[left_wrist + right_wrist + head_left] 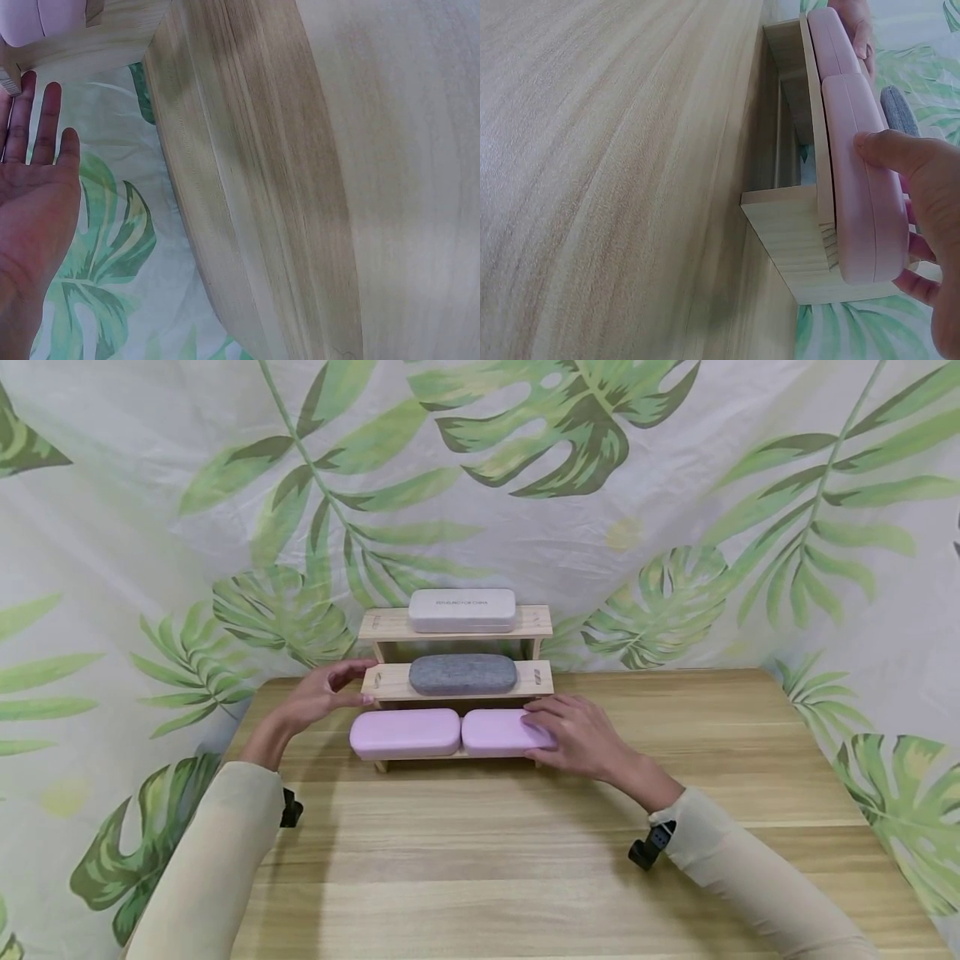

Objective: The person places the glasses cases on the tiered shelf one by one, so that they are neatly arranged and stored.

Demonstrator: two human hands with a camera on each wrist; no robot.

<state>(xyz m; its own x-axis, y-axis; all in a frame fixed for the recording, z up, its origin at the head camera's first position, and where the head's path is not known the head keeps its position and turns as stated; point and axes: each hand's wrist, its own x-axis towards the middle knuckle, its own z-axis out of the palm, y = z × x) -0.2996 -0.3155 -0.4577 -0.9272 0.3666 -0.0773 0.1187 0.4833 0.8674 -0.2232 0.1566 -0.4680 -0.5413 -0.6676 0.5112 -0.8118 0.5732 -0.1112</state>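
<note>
A three-tier wooden stand (536,678) holds glasses cases. Two lilac cases lie end to end on its lowest tier: a left one (405,732) and a right one (491,732). My right hand (581,737) grips the right case by its outer end; the right wrist view has the thumb on its front and the fingers behind. At the left end of the middle tier, my left hand (321,695) holds the stand, thumb by the front edge and fingers by the back. A grey fabric case (462,674) sits mid-tier, and a white case (462,610) tops the stand.
Beneath the stand is a wood-grain table (465,860), its left edge near my left forearm. A leaf-patterned cloth (525,543) hangs directly behind. Small black cameras (651,846) are strapped at both wrists.
</note>
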